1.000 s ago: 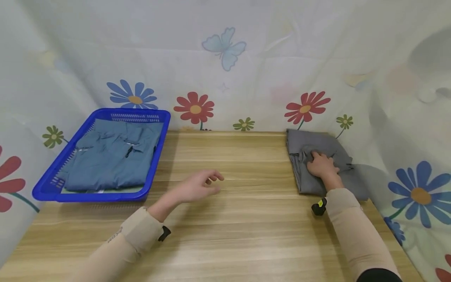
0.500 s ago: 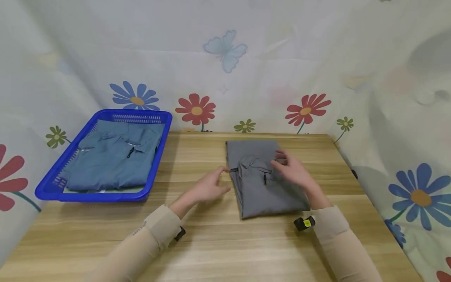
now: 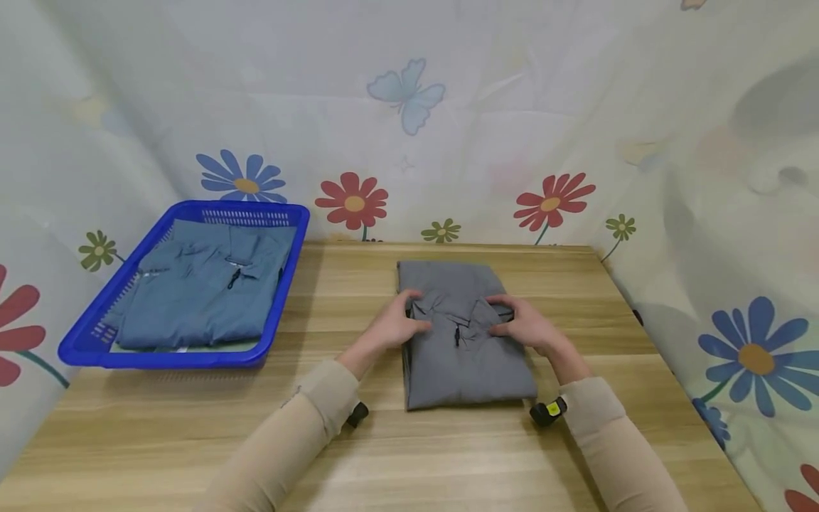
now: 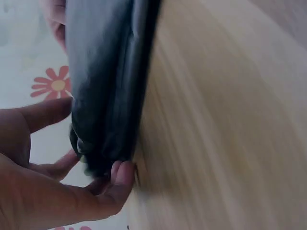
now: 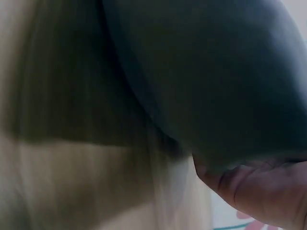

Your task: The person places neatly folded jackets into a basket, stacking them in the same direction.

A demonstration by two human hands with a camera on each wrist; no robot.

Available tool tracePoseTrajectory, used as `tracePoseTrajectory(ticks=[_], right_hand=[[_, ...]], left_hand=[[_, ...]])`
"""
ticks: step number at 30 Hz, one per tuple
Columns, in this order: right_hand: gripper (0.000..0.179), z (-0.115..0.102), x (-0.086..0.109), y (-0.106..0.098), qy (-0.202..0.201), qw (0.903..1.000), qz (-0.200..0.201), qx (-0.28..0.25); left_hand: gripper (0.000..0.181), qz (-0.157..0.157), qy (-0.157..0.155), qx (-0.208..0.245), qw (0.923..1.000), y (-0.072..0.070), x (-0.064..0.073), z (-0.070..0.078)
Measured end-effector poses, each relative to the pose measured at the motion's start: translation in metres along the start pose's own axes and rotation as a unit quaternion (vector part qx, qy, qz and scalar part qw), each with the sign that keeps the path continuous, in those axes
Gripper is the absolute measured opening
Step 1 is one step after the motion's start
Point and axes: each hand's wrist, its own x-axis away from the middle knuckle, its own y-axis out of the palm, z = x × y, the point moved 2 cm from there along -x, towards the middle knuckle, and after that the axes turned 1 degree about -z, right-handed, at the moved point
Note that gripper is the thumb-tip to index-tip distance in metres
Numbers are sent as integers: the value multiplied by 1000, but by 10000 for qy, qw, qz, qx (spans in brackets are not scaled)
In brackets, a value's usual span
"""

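Note:
A folded grey shirt (image 3: 470, 370), with a collar and a black zipper pull, lies at the middle of the table. My left hand (image 3: 397, 323) grips its left edge, thumb on top. In the left wrist view, fingertips (image 4: 123, 175) reach beneath the folded layers of that side. On the opposite edge, my right hand (image 3: 527, 326) holds the shirt, its thumb over the cloth near the collar. The right wrist view is dark and blurred; the shirt (image 5: 211, 81) covers most of the fingers there.
A blue plastic basket (image 3: 275, 313) at the left of the table holds a folded blue zip garment (image 3: 198, 299), with something pale green under it. Behind the wooden table (image 3: 448, 455) hangs a white cloth (image 3: 486, 142) printed with flowers and a butterfly.
The grey shirt has come from the table's right side to the middle under my right hand. My left hand has moved right to its left edge. Both hands now grip it.

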Motion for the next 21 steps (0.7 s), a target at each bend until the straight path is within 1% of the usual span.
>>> tracePoseTrajectory(ticks=[2,4,8,13,17,21], right_hand=[[63,-2,1,5,22,9999,-24,-129],[63,-7,3,9,25,9999,-52,-146],[64,-18,5,15,-21,9998,-111,-142],[64,-35,6,20,-42,9999,-88,-118],[63,-51,5,22,-96,9998,-120,-105],[63,-73,1,23,-298,9993,-188,-135]], left_hand=[[54,200,-6,-30,9998,-2,0,-3],[49,370,-2,-132,9992,-5,1,-5],[44,516,-21,-246,9984,-16,6,-8],[42,625,75,-307,9975,-32,10,-7],[43,641,17,-207,9977,-48,16,-1],[44,633,-73,-205,9978,-68,27,7]])
